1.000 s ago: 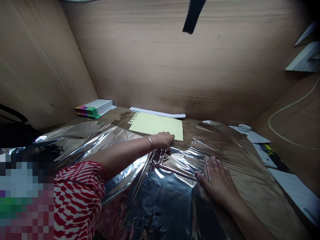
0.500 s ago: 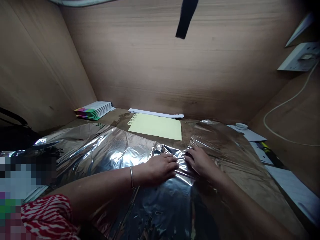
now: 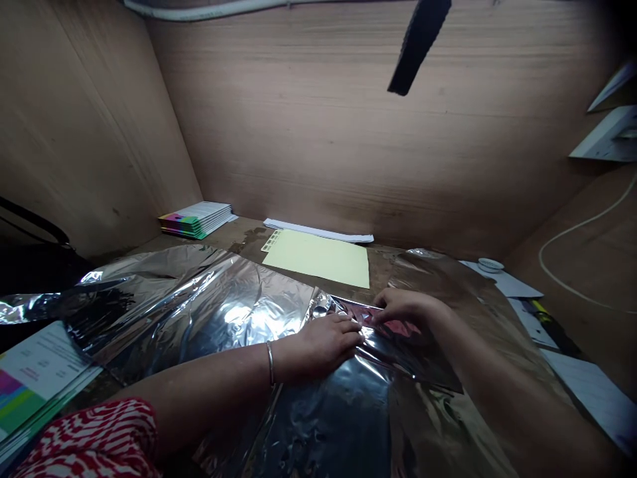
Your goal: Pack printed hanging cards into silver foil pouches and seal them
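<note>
A big sheet of shiny silver foil [image 3: 209, 312] is spread across the wooden desk in front of me. My left hand [image 3: 326, 340], with a thin bangle on the wrist, lies flat on the foil near the middle with its fingers stretched out. My right hand [image 3: 405, 307] is just to its right, fingers curled and pinching a folded edge of the foil, which is lifted a little off the desk. A pale yellow sheet of paper [image 3: 318, 257] lies beyond both hands.
A stack of coloured booklets [image 3: 196, 219] sits at the back left and white papers [image 3: 318, 232] along the back wall. More papers and a small white cap [image 3: 490, 265] lie at the right. Printed sheets [image 3: 34, 372] lie at the near left. Wooden walls enclose the desk.
My left hand came back from the far edge of the foil and settled flat at the middle. My right hand moved from lying flat to pinching and lifting a foil edge.
</note>
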A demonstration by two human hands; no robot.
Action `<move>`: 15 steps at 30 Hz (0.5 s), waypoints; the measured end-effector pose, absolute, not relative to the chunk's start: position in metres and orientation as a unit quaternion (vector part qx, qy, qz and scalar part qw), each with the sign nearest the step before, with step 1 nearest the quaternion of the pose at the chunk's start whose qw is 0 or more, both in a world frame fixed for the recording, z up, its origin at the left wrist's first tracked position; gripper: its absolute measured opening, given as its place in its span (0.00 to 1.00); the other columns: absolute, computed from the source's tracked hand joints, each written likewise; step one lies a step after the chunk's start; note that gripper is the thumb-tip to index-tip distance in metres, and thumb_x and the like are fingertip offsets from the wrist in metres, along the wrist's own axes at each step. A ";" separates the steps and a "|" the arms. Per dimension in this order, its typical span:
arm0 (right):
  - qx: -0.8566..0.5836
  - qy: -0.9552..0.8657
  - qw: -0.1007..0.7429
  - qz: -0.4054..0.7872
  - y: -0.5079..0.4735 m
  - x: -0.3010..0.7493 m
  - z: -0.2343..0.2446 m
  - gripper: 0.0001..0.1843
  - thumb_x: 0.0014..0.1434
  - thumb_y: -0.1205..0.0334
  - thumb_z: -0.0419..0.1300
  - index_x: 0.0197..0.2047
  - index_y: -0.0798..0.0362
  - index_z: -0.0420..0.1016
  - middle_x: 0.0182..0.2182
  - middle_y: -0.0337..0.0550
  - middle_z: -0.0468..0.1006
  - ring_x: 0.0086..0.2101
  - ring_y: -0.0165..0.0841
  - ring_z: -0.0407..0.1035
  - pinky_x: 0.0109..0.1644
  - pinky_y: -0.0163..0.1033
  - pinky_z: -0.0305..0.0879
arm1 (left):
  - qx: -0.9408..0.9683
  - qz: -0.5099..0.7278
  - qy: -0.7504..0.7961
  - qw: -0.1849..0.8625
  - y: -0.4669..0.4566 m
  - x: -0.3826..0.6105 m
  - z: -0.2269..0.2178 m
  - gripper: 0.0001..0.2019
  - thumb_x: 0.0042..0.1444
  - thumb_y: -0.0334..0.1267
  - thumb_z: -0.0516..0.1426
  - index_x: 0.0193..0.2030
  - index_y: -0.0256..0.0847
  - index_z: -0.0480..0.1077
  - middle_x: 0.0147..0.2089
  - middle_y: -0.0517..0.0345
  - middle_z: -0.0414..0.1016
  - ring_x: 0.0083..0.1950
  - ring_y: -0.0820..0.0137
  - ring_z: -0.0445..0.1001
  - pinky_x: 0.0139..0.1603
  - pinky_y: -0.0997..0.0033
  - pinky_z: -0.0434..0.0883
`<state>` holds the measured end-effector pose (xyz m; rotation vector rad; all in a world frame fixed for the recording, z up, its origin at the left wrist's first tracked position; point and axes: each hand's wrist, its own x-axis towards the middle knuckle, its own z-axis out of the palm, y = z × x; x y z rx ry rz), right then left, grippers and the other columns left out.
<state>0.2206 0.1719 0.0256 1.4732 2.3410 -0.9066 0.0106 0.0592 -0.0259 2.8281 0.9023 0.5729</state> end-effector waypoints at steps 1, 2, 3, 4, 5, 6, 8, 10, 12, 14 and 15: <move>0.494 0.800 0.117 -0.319 0.171 0.218 0.026 0.07 0.44 0.60 0.67 0.27 0.54 0.78 0.22 0.36 0.75 0.25 0.30 0.66 0.28 0.33 0.59 | 0.933 0.188 0.300 0.060 0.059 0.011 -0.026 0.15 0.68 0.39 0.48 0.56 0.38 0.68 0.58 0.49 0.72 0.62 0.63 0.67 0.67 0.61 0.59; 0.487 0.803 0.112 -0.324 0.169 0.216 0.027 0.06 0.44 0.62 0.67 0.27 0.54 0.78 0.21 0.35 0.74 0.24 0.29 0.65 0.28 0.33 0.59 | 0.935 0.185 0.297 0.063 0.060 0.010 -0.026 0.14 0.68 0.38 0.48 0.56 0.39 0.69 0.58 0.49 0.72 0.61 0.63 0.67 0.67 0.60 0.59; 0.483 0.806 0.101 -0.326 0.167 0.216 0.028 0.05 0.43 0.63 0.67 0.26 0.54 0.77 0.21 0.34 0.73 0.24 0.29 0.65 0.28 0.33 0.59 | 0.937 0.183 0.289 0.068 0.060 0.009 -0.025 0.14 0.68 0.39 0.49 0.56 0.39 0.69 0.59 0.49 0.72 0.61 0.63 0.67 0.66 0.60 0.60; 0.481 0.809 0.083 -0.326 0.163 0.216 0.031 0.05 0.43 0.63 0.66 0.25 0.54 0.76 0.20 0.34 0.73 0.24 0.29 0.64 0.28 0.33 0.58 | 0.939 0.189 0.279 0.072 0.061 0.008 -0.023 0.14 0.67 0.39 0.51 0.56 0.40 0.68 0.59 0.49 0.71 0.62 0.62 0.67 0.66 0.59 0.60; 0.481 0.812 0.060 -0.325 0.157 0.218 0.035 0.04 0.44 0.63 0.65 0.25 0.54 0.76 0.20 0.34 0.72 0.24 0.30 0.64 0.28 0.33 0.58 | 0.933 0.215 0.279 0.072 0.061 0.006 -0.021 0.15 0.66 0.40 0.53 0.57 0.40 0.68 0.60 0.48 0.69 0.63 0.62 0.66 0.66 0.58 0.60; 0.484 0.813 0.032 -0.322 0.151 0.221 0.041 0.04 0.46 0.62 0.63 0.26 0.54 0.76 0.21 0.35 0.72 0.24 0.30 0.65 0.28 0.33 0.58 | 0.915 0.264 0.299 0.069 0.061 0.003 -0.016 0.17 0.64 0.41 0.55 0.58 0.41 0.67 0.62 0.47 0.67 0.64 0.61 0.64 0.67 0.57 0.60; 0.496 0.809 -0.034 -0.314 0.134 0.230 0.056 0.08 0.54 0.59 0.57 0.31 0.54 0.75 0.24 0.37 0.74 0.26 0.31 0.67 0.28 0.34 0.60 | 0.813 0.416 0.403 0.063 0.060 -0.003 -0.005 0.25 0.60 0.46 0.59 0.61 0.40 0.62 0.65 0.44 0.62 0.68 0.57 0.58 0.68 0.52 0.58; 0.493 0.799 -0.165 -0.303 0.111 0.238 0.070 0.13 0.60 0.55 0.53 0.37 0.53 0.75 0.30 0.41 0.76 0.30 0.34 0.70 0.32 0.36 0.65 | 0.664 0.530 0.517 0.105 0.056 -0.007 0.008 0.38 0.55 0.51 0.63 0.66 0.38 0.54 0.66 0.38 0.59 0.68 0.53 0.58 0.65 0.48 0.61; 0.459 0.768 -0.351 -0.276 0.083 0.242 0.077 0.12 0.60 0.52 0.58 0.38 0.51 0.76 0.37 0.44 0.77 0.38 0.39 0.72 0.39 0.40 0.69 | 0.607 0.549 0.539 0.199 0.049 -0.007 0.019 0.47 0.50 0.53 0.66 0.69 0.37 0.48 0.64 0.36 0.62 0.65 0.52 0.63 0.60 0.49 0.68; 0.435 0.741 -0.460 -0.225 0.054 0.244 0.071 0.10 0.58 0.51 0.62 0.38 0.48 0.78 0.43 0.45 0.77 0.43 0.43 0.72 0.45 0.44 0.71 | 0.666 0.527 0.460 0.259 0.037 -0.004 0.026 0.38 0.54 0.51 0.64 0.65 0.36 0.55 0.57 0.40 0.70 0.57 0.58 0.72 0.54 0.56 0.73; 0.435 0.742 -0.471 -0.196 0.039 0.245 0.065 0.10 0.58 0.50 0.62 0.37 0.46 0.79 0.45 0.46 0.77 0.44 0.45 0.72 0.46 0.47 0.71 | 0.705 0.519 0.408 0.261 0.030 -0.001 0.027 0.28 0.58 0.48 0.61 0.60 0.36 0.62 0.52 0.44 0.74 0.52 0.62 0.75 0.51 0.60 0.75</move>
